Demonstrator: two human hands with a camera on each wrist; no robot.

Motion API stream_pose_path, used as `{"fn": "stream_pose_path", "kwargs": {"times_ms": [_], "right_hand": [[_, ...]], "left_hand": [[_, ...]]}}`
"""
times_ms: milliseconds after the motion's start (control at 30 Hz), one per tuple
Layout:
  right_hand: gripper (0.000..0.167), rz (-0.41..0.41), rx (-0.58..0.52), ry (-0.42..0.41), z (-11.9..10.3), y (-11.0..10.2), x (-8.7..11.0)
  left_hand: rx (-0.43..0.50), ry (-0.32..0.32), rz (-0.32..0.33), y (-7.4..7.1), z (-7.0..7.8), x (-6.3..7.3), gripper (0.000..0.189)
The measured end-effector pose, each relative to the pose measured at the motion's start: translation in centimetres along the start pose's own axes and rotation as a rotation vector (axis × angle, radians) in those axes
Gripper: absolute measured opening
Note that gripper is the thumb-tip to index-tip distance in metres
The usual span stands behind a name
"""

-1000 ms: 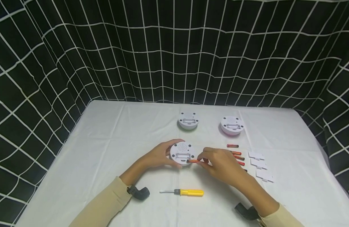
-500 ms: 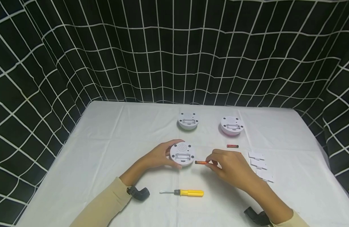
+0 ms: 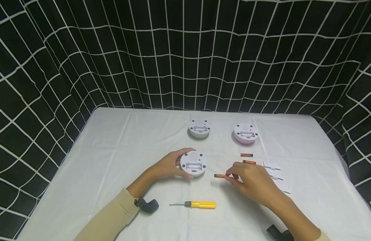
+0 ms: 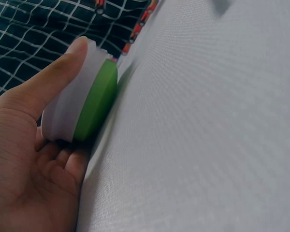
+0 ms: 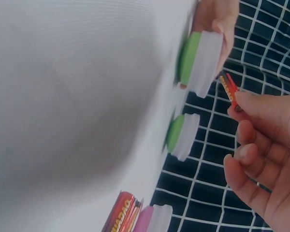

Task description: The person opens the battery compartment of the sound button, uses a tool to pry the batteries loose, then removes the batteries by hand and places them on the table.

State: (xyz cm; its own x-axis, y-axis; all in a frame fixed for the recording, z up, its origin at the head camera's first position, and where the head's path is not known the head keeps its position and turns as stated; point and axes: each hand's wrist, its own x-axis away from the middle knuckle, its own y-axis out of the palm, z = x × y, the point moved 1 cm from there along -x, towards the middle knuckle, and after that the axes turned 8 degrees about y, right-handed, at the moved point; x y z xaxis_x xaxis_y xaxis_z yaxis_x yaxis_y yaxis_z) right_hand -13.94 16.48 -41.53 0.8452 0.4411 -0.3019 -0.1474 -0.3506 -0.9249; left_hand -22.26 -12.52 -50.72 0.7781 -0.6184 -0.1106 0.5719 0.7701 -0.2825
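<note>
My left hand (image 3: 168, 166) holds a round white device (image 3: 192, 156) by its side, thumb and fingers around it. Its underside faces up, showing a speaker grille, small dark feet and an uncovered battery slot. In the left wrist view, the green part (image 4: 97, 101) of this device faces the cloth. To the right, my right hand (image 3: 254, 182) pinches a red-and-black battery (image 3: 220, 175) by one end between thumb and fingertip. The battery (image 5: 228, 88) is held above the table, apart from the device, with the other fingers loosely bent.
Two similar upturned devices stand farther back, one green-based (image 3: 199, 132) and one pink-based (image 3: 245, 134). Loose batteries (image 3: 246, 155) and several white covers (image 3: 272, 164) lie on the right, partly behind my right hand. A yellow-handled screwdriver (image 3: 203, 205) lies in front on the white cloth.
My right hand has drawn the battery from over the device's edge to the right and slightly toward me. The left hand and the device have stayed in place.
</note>
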Motion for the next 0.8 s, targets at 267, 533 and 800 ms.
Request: {"fn": "stream_pose_path", "kwargs": {"times_ms": [267, 533, 800], "right_hand": [[0.021, -0.002, 0.016, 0.001, 0.6, -0.2, 0.9], [0.023, -0.002, -0.001, 0.014, 1.1, -0.1, 1.9], [0.025, 0.040, 0.005, 0.003, 1.6, -0.3, 2.7]], "left_hand": [[-0.005, -0.004, 0.000, 0.0, 0.1, 0.1, 0.100], [-0.008, -0.007, 0.002, 0.0, 0.3, 0.1, 0.098], [-0.013, -0.014, 0.003, 0.1, 0.4, 0.1, 0.099]]}}
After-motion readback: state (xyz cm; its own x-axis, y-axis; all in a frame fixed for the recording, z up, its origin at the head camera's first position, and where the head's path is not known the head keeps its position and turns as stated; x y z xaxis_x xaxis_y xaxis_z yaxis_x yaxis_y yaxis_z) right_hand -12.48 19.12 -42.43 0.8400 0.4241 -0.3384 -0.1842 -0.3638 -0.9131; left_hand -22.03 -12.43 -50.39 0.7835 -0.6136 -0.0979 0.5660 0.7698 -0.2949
